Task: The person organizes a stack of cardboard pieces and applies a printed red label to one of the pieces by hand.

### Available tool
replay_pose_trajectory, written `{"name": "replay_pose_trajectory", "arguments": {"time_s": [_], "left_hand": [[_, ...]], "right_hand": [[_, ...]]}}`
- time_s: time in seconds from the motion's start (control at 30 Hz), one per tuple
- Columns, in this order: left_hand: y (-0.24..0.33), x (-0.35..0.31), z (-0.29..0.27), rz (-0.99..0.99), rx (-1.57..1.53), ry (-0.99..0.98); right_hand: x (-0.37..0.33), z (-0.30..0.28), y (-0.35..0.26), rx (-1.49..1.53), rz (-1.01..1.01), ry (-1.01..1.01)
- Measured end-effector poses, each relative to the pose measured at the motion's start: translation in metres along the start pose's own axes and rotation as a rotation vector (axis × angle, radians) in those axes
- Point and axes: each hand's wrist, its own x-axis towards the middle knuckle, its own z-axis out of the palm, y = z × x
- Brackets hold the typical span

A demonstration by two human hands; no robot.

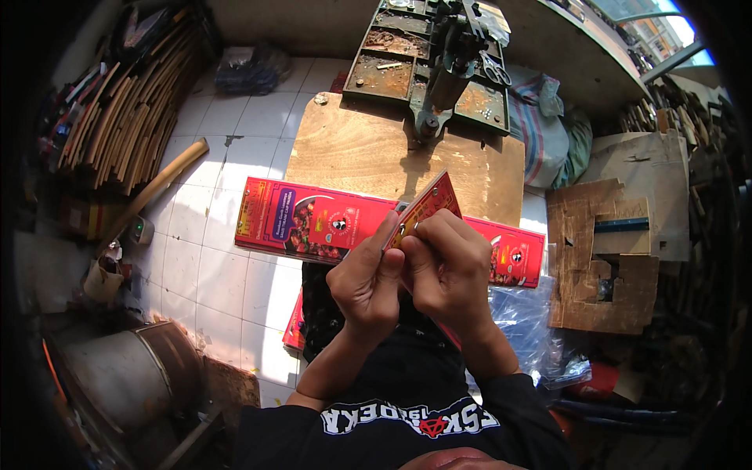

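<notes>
Both my hands are raised over the near edge of a wooden table (337, 141). They grip one red printed panel (440, 196), tilted with its far end up. My left hand (364, 286) holds its side, thumb and fingers closed. My right hand (450, 262) pinches it with thumb and bent fingers; a small shiny spot shows by the fingertips, too small to name. Beneath the hands lies a long red printed panel (301, 219) with a food picture, its right end (518, 254) showing past my right hand. My hands hide the middle of it.
At the table's far side stands a dark metal hand press (450, 78) between compartment trays (388, 78) of small parts. Scissors (495, 70) lie on the right tray. Cardboard sheets (133, 102) stand left, a metal drum (125, 376) lower left. Clear plastic (525, 321) lies at right.
</notes>
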Motion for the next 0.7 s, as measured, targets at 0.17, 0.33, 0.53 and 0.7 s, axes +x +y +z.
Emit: {"name": "replay_pose_trajectory", "arguments": {"time_s": [0.17, 0.33, 0.53, 0.7], "left_hand": [[0.002, 0.005, 0.002, 0.041, -0.065, 0.023], [0.0, 0.005, 0.004, 0.013, -0.159, 0.011], [-0.002, -0.001, 0.004, -0.078, -0.228, -0.02], [-0.002, -0.001, 0.005, -0.047, -0.201, 0.011]], "right_hand": [[-0.005, -0.001, 0.011, 0.151, 0.043, 0.009], [-0.001, -0.007, 0.01, 0.255, 0.104, -0.003], [-0.005, -0.005, 0.011, 0.187, 0.069, -0.003], [-0.004, -0.005, 0.01, 0.112, -0.006, 0.018]]}}
